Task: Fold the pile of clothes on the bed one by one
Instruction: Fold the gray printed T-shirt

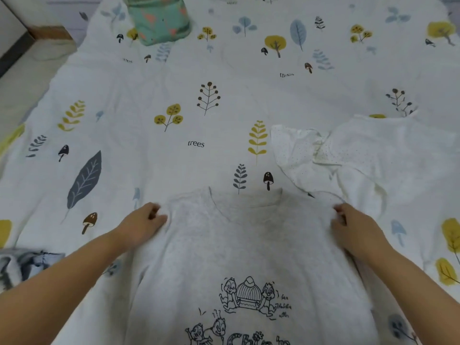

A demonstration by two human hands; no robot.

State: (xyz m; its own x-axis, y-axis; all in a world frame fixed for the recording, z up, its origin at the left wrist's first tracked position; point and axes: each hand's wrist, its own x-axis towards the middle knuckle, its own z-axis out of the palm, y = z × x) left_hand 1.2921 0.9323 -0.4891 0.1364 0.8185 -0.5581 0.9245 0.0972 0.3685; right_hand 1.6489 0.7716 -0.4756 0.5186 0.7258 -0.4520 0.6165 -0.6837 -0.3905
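On the bed [149, 158] — hands pinching soft shirt [236, 245].

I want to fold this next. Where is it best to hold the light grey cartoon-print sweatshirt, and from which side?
Take the light grey cartoon-print sweatshirt at its two shoulder corners, coming from the outer sides. It lies flat, print up, neckline away from the person, so the shoulders are free edges. The left hand and right hand already pinch there.

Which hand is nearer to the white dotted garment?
Right. The right hand grips the grey shirt's shoulder just below the white dotted garment; the left hand grips the opposite shoulder, across the shirt.
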